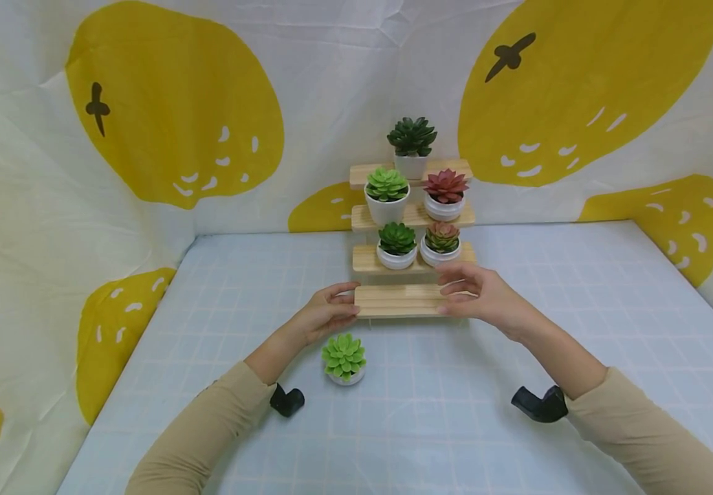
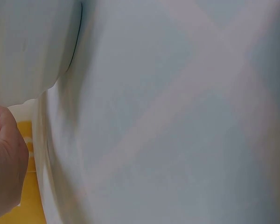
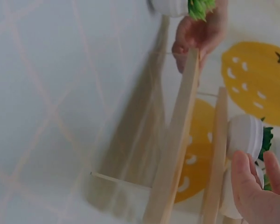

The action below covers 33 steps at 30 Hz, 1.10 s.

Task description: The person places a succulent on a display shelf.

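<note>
A tiered wooden plant stand [image 1: 365, 259] holds several potted succulents on its upper steps, and its bottom board [image 1: 396, 301] is bare. At the left end of that board my left hand [image 1: 324, 315] grips the edge between thumb and fingers. My right hand [image 1: 486, 295] hovers at the board's right end, fingers spread and slightly bent; in the right wrist view its fingers stand apart from the wood, near a white pot [image 3: 244, 136]. A light green succulent in a white pot [image 1: 344, 357] stands on the table just in front of my left hand.
Dark green [image 1: 412, 137], bright green [image 1: 387, 184] and red [image 1: 445, 185] succulents fill the upper two steps. A green one [image 1: 397, 239] and a reddish-green one [image 1: 441, 238] share the third. Behind the stand hangs a lemon-print cloth [image 1: 344, 103].
</note>
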{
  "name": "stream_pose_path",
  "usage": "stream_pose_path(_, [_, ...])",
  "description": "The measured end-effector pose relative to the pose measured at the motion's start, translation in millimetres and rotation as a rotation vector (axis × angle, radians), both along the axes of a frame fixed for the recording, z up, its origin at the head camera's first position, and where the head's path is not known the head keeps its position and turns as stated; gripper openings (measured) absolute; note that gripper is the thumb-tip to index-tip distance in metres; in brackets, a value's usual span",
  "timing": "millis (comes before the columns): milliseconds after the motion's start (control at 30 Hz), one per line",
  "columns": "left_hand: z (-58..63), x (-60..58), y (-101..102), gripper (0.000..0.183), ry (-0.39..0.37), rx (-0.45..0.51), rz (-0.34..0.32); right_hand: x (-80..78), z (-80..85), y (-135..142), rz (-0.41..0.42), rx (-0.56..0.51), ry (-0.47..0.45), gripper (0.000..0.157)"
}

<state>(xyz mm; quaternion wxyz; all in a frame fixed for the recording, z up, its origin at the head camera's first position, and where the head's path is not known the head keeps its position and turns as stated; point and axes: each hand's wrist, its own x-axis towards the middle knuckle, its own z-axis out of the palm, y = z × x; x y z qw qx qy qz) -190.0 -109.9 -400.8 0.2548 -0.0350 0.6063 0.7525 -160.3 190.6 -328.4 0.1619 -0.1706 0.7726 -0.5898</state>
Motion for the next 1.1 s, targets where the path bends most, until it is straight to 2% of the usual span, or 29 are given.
stream_pose_path(1100, [-2.2,-0.4,0.4,0.059,0.012,0.004,0.004,15.6,-32.1,-46.8,0.164,-0.068,-0.055,0.064])
